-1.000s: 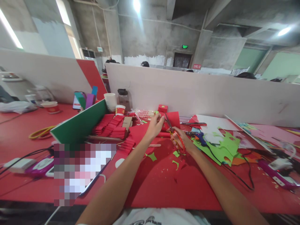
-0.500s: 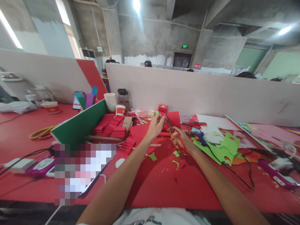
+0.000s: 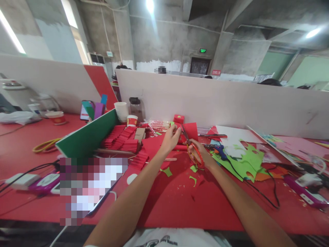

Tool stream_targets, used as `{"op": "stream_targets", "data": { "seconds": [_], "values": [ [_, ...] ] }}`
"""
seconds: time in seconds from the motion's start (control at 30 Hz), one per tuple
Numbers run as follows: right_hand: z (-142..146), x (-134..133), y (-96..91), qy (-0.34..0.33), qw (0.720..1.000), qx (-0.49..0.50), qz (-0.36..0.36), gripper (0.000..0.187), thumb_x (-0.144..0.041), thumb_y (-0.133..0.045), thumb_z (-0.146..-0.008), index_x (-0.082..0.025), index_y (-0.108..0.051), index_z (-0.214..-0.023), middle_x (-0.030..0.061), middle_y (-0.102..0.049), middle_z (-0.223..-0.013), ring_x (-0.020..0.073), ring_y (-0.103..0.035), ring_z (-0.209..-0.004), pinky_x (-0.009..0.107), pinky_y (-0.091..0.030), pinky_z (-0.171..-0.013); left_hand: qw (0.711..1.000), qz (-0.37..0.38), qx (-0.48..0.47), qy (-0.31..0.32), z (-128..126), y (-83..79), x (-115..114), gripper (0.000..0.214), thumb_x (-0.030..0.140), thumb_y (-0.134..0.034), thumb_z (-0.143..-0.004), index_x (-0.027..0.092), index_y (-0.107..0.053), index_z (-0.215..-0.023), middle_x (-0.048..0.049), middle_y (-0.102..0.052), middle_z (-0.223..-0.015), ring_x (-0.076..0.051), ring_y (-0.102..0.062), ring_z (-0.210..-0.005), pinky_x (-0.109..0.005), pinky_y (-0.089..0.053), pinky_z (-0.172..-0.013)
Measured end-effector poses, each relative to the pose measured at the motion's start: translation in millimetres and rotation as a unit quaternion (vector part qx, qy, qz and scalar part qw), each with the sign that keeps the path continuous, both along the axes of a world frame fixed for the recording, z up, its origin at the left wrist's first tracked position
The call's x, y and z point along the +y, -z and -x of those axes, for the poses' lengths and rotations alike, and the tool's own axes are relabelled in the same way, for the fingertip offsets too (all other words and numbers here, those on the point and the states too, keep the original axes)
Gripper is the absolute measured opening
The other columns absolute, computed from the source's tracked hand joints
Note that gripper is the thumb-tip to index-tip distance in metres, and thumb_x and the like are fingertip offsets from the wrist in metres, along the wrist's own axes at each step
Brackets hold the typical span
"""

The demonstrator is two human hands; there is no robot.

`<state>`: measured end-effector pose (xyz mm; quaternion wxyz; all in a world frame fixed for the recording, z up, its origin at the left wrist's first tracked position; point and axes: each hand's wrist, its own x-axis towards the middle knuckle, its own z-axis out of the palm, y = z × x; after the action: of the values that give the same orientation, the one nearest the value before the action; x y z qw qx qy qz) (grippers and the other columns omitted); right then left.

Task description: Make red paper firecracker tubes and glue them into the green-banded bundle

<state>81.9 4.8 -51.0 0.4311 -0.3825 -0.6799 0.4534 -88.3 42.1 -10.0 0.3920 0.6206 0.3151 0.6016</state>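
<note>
My right hand (image 3: 199, 154) is closed round the orange handles of a pair of scissors (image 3: 191, 147), whose blades point up and away into a piece of red paper (image 3: 190, 131). My left hand (image 3: 170, 138) pinches the left edge of that same red paper, fingers closed on it, just above the red table (image 3: 164, 202). Small green paper scraps (image 3: 167, 171) lie on the table below both hands.
A green board (image 3: 87, 137) leans at the left beside stacks of folded red paper (image 3: 120, 139). Cups (image 3: 121, 111) and a dark bottle (image 3: 135, 108) stand by the white partition (image 3: 231, 103). Cut green paper (image 3: 244, 161), a black cable (image 3: 259, 192) and a glue gun (image 3: 217, 148) lie to the right.
Nothing has visibly moved apart from a tiny shift of the scissors hand; both hands stay on the red paper.
</note>
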Motion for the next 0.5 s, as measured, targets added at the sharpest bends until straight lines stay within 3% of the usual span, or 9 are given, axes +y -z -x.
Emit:
{"op": "stream_targets", "data": {
  "seconds": [0.5],
  "values": [
    [0.7,-3.8,-3.6,0.029,0.999,-0.032,-0.009,0.052,-0.066,-0.057,-0.083,-0.025,-0.057,-0.116,-0.0074,-0.044,-0.053,0.0096,-0.040,-0.034,0.020,-0.034,-0.032,1.000,0.011,0.004,-0.008,0.4,0.5,-1.6,0.024,0.035,-0.053,-0.091,0.020,-0.044,-0.074,0.0023,-0.057,-0.069,-0.009,-0.049,-0.054,-0.022,-0.041,-0.054]
  ]
}}
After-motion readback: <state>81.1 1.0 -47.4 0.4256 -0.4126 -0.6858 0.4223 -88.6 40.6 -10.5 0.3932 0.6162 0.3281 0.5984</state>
